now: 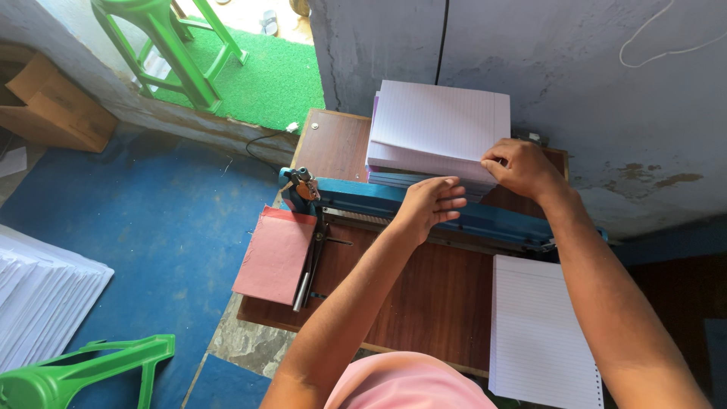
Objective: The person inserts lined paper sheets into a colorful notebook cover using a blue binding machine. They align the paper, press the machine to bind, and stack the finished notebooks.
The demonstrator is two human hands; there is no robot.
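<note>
**Ruled paper stack at blue punching machine, both hands on near edge**

Item: stack of ruled sheets (pixel 438 129), lying flat on the far part of the wooden table (pixel 424 295), behind the long blue machine bar (pixel 424 206). The stack's long axis runs roughly left to right, parallel to the bar; its near edge faces the person and sits just beside the bar, apparently so that the edge can be squared against it.

Left hand (pixel 432 204): fingers loosely curled, resting on the bar at the stack's near edge; whether it pinches any sheets cannot be told.

Right hand (pixel 522 167): fingers curled closed over the stack's near right corner, gripping or pressing the top sheets.

Nearby: a second pile of punched ruled sheets (pixel 539 333) at the table's right front; a pink card cover (pixel 276 254) at the left beside the lever handle (pixel 307 280); green plastic stools (pixel 178 45) on the floor; white paper bundles (pixel 42 299) at far left.
</note>
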